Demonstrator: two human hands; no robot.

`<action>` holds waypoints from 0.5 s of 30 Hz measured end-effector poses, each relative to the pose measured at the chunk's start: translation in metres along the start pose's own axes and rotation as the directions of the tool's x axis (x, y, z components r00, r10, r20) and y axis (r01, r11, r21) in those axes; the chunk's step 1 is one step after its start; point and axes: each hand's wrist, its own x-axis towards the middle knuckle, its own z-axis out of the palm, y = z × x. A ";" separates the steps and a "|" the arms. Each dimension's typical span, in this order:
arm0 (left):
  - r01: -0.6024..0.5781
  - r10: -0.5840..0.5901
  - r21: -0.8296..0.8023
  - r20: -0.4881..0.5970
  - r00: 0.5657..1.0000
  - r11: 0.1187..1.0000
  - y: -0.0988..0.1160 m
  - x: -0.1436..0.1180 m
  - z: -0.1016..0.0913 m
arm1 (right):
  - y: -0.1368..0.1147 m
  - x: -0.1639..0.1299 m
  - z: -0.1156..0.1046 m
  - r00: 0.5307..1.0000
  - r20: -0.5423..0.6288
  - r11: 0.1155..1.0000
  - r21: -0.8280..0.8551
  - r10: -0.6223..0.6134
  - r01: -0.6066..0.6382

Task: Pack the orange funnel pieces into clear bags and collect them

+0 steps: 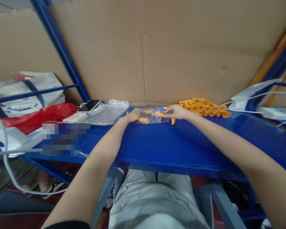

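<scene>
A clear plastic bag (153, 119) lies toward the back edge of the blue table (154, 143), with two orange pieces (147, 111) showing at its left half, roughly side by side. My left hand (133, 115) is palm down over the bag's left end, fingers spread low near those pieces; I cannot tell whether it grips the film or only presses on it. My right hand (175, 112) is closed, thumb and fingers pinching a third orange piece (160, 114) at the bag's right part, its wide end pointing left. Whether that piece is inside the film I can't make out.

Just beyond my right wrist, a stacked orange pile (205, 108) sits against the cardboard wall (145, 57), which closes off the back. To the left of my left hand, flat plastic packaging (107, 112) reaches nearly to the bag, a phone (90, 106) and white block (75, 118) at its far side. Toward me, a broad stretch of blue surface runs between my forearms to the front edge, just above my lap.
</scene>
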 end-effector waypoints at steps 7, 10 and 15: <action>-0.009 0.009 -0.034 0.002 1.000 0.999 -0.002 0.002 0.001 | -0.002 -0.027 0.006 0.986 -0.121 0.961 -0.240 0.113 -0.140; -0.006 0.006 -0.051 -0.003 1.000 0.999 -0.003 0.003 0.002 | -0.008 -0.036 0.007 0.970 -0.126 0.930 -0.282 0.209 -0.237; -0.004 0.004 -0.074 0.006 1.000 0.997 -0.006 0.007 0.005 | -0.003 -0.034 0.004 0.935 0.059 0.929 -0.155 0.349 -0.337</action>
